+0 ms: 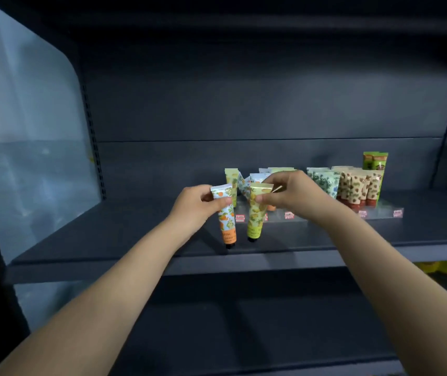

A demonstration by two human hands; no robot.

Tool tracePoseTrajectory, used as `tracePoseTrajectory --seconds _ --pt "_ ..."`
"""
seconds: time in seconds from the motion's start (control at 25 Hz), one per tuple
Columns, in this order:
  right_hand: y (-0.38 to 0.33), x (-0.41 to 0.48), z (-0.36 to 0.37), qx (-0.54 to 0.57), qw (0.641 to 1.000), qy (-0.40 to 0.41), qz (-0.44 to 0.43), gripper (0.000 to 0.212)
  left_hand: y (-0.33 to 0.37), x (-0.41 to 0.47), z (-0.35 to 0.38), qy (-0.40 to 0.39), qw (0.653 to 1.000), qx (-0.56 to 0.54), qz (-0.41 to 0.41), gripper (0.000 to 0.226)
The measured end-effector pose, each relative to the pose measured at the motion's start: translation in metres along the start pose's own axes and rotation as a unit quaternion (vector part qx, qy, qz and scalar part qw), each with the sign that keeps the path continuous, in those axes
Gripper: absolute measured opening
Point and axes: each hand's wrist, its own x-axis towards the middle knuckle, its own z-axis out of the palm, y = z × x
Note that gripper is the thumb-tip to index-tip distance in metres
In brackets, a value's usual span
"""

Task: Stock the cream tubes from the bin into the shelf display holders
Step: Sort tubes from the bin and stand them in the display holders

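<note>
1. Left hand (pixel 195 203) has its fingers (pixel 218 201) pinching the orange-print tube (pixel 225 217) near its crimped top end, black cap pointing down, hanging just above the shelf (pixel 108 229) front.
2. Right hand (pixel 290 192) is pinching the yellow-green lemon tube (pixel 256 213) the same way, thumb and fingertips closed on the flat crimped end, cap down too.
3. The 2 tubes sit side by side between the hands, close but I can't tell if they touch.
4. Right behind the fingers there's a clear display holder (pixel 385 211) on the shelf with little red price tags along its front.
5. Past the right hand, the holder has a bunch of green floral tubes (pixel 324 181), then brown-patterned tubes (pixel 359 188), with 2 taller green tubes (pixel 375 160) at the back.
6. A few more lemon and blue-print tubes (pixel 240 181) lean behind the gap between both hands, partly hidden.
7. No bin visible anywhere.
</note>
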Motion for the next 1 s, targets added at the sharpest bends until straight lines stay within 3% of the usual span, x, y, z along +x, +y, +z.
tracePoseTrajectory --seconds 0.44,0.72,1.0 --pt "0.003 0.119 0.011 -0.156 0.987 0.018 0.030 0.021 -0.039 0.134 -0.022 -0.047 0.995 -0.021 0.091 0.009" --pt "0.022 0.164 0.021 -0.271 0.962 -0.008 0.031 0.020 -0.061 0.173 -0.021 -0.051 0.993 0.018 0.102 0.021" --pt "0.031 0.190 0.035 -0.318 0.947 -0.051 -0.007 0.027 -0.069 0.190 -0.023 -0.031 0.995 0.025 0.094 0.021"
